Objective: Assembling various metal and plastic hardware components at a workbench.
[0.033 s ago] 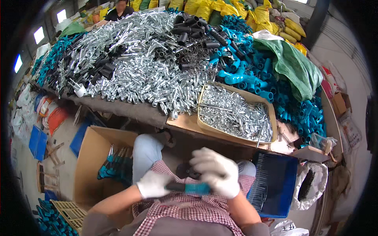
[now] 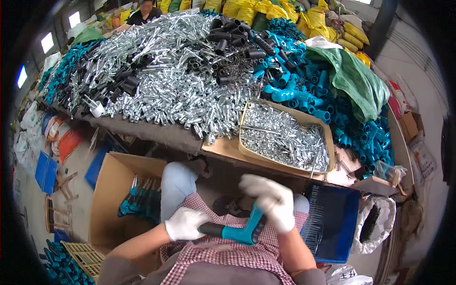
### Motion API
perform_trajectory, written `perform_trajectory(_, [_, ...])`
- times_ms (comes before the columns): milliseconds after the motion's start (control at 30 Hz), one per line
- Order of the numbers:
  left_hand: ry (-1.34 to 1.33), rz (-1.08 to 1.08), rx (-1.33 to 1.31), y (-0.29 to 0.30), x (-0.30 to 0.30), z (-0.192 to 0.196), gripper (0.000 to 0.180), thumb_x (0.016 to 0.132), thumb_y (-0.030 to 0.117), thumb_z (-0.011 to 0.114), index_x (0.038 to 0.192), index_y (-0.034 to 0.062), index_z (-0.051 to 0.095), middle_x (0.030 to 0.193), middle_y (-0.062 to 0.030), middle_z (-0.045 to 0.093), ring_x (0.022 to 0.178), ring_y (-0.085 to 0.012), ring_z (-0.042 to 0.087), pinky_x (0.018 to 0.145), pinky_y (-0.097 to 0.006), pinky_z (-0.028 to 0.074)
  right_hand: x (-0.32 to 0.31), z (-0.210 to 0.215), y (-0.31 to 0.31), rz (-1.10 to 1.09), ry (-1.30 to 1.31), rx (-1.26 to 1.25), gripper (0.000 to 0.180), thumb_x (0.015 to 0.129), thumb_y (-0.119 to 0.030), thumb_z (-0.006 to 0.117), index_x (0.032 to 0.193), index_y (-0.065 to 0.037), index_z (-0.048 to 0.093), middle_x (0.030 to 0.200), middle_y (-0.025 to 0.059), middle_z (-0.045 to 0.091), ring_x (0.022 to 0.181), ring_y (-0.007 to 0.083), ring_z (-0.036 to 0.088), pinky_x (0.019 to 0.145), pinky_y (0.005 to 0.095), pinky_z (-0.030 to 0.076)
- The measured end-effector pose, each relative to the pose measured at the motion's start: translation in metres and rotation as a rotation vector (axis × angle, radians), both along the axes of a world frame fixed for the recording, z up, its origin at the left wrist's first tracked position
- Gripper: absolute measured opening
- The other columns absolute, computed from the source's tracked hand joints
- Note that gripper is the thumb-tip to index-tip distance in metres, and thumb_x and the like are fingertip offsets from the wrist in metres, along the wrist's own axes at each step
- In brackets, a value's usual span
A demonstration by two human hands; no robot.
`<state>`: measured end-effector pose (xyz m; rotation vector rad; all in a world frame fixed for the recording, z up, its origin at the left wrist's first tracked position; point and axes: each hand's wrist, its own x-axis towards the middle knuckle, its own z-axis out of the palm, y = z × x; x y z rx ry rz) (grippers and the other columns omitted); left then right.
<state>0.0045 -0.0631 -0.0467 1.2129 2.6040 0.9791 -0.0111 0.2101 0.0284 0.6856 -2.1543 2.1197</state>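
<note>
My left hand point(image 2: 187, 224), in a white glove, is closed round the black end of a teal pistol-shaped tool handle point(image 2: 240, 232). The handle lies sideways over my lap, its angled teal part with a black grip pointing right and up. My right hand point(image 2: 270, 199), also gloved, is just above that angled end; its fingers are smeared by motion, and whether they touch the handle cannot be made out. Beyond my hands, a tray point(image 2: 285, 167) of small metal parts sits on the table's near edge.
A large heap of metal pieces point(image 2: 175, 90) covers the table, with teal handles point(image 2: 294, 95) and green sheeting point(image 2: 356, 83) at right. On my left stands a cardboard box point(image 2: 107, 199) holding teal tools; on my right, a blue bin point(image 2: 342, 223) of thin rods. A person point(image 2: 144, 13) sits far back.
The teal handle has turned so that its angled end shows, pointing up and right. My right hand has moved slightly up and right, off the handle's teal part.
</note>
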Motion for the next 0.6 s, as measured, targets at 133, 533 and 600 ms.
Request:
perform_trajectory(133, [-0.359,0.630,0.142,0.010,-0.011,0.014,0.032,0.071,0.022,0.077,0.099,0.0075,0.071,0.087,-0.0159,0.070,0.082,-0.0330,0.069,0.073,-0.040,0.056,0.017,0.000,-0.019,-0.186,0.148,-0.026,0.053,0.096,-0.046,0.054,0.108,0.004,0.068,0.123,0.0252,0.063,0.123,0.0384,0.056,0.108,0.0500,0.038])
perform_trajectory(533, [-0.296,0.117,-0.416,0.015,-0.004,0.015,0.029,0.082,0.032,0.065,0.097,0.0088,0.068,0.084,-0.0168,0.070,0.079,-0.0360,0.070,0.071,-0.045,0.056,0.010,0.009,-0.017,-0.271,0.407,0.471,0.015,0.080,-0.011,0.068,0.089,0.001,0.069,0.084,0.0131,0.067,0.080,0.0241,0.066,0.073,0.0349,0.053])
perform_trajectory(600, [-0.277,0.067,-0.471,0.015,-0.006,0.040,0.023,0.083,0.029,0.062,0.096,0.0108,0.066,0.083,-0.0134,0.070,0.078,-0.0322,0.070,0.067,-0.045,0.056,-0.009,-0.013,-0.004,-0.362,0.048,0.437,0.012,0.080,-0.004,0.063,0.084,0.001,0.072,0.075,0.0100,0.067,0.069,0.0236,0.065,0.066,0.0312,0.052])
